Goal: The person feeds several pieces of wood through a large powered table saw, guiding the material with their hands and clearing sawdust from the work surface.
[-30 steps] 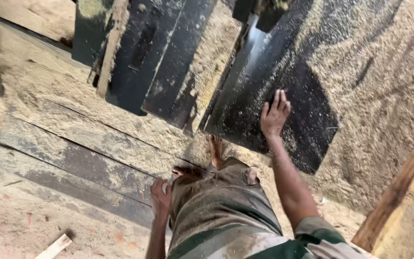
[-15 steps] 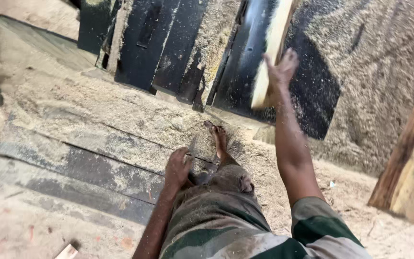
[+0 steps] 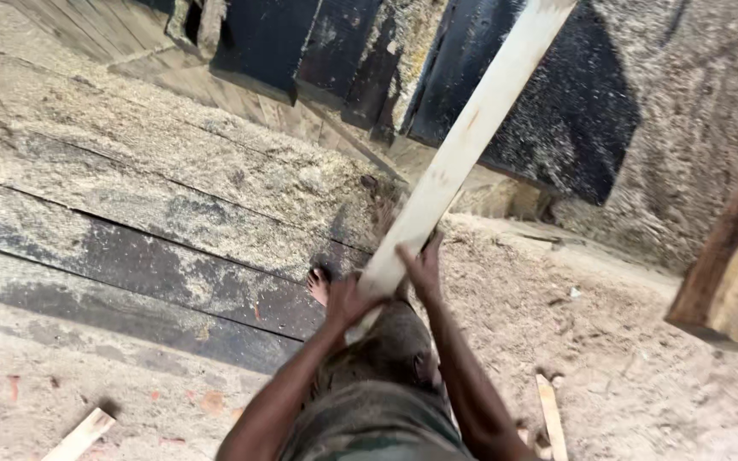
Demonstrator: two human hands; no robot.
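While both my hands clamp the near end of the pale plank [image 3: 463,145], left hand [image 3: 348,300] just below right hand [image 3: 422,266], it slants up and away toward the dark panels [image 3: 574,119]. Sawdust [image 3: 241,171] coats the floor boards [image 3: 130,256]; I judge my bare foot [image 3: 319,284] could slip, swinging the far end into them.

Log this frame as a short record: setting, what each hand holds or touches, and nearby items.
setting: sawdust-covered floor with dark planks
left hand: grip closed on the near end of a pale wooden plank
right hand: grip closed on the same plank, slightly farther up
plank: long, tilted, far end out of frame at top
nearby: bare foot, wood offcut, timber beam at right
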